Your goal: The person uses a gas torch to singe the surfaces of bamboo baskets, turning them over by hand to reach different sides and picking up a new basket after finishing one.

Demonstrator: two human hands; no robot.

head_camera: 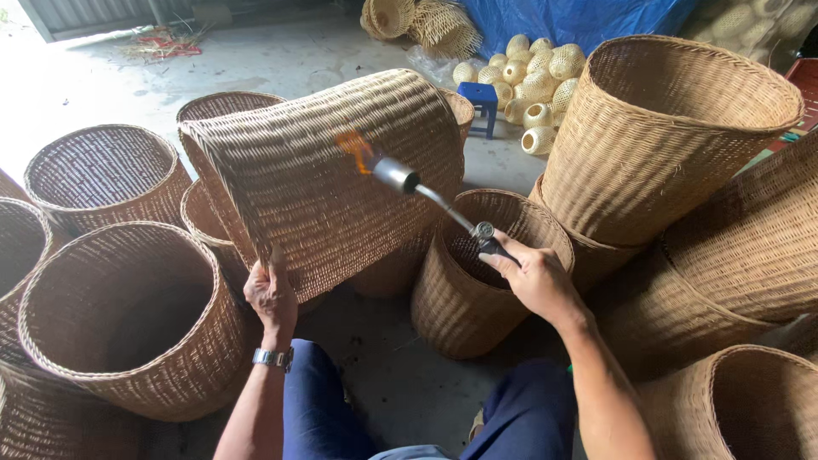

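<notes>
A tall woven basket (332, 179), tan and tightly plaited, is held tilted on its side at the centre, among other baskets (128, 315) on the floor. Its rim is gripped by the left hand (271, 294); a lit gas torch (426, 198) is clasped in the right hand (532, 274), its flame touching the weave

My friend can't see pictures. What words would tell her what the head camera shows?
A person's right hand aims a lit gas torch at a woven basket that the left hand holds tilted by its rim. More woven baskets crowd the concrete floor.
</notes>
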